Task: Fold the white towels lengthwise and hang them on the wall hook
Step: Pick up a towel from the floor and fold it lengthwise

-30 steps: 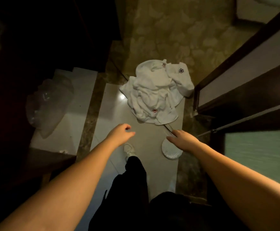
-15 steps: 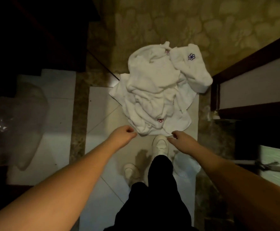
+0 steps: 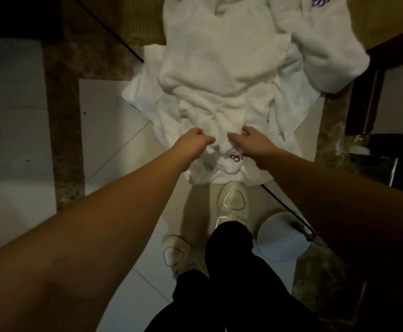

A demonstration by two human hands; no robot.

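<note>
A crumpled pile of white towels (image 3: 219,68) lies on the tiled floor ahead of me. One towel at the pile's near edge bears a red emblem (image 3: 236,158); another at the top right bears a blue emblem (image 3: 319,0). My left hand (image 3: 197,140) is curled into the fabric at the near edge, just left of the red emblem. My right hand (image 3: 246,142) sits a little to its right, thumb and curled fingers closed on the same fold. No wall hook is in view.
My pale shoes (image 3: 232,200) stand right below the pile. A round white disc (image 3: 282,238) lies on the floor at the right, with a black cable (image 3: 279,200) running past it. A dark wooden frame (image 3: 363,92) borders the right side.
I have come closer and bent down over the pile. Both hands moved forward from above the bare tiles onto the pile's near edge and closed on the fabric.
</note>
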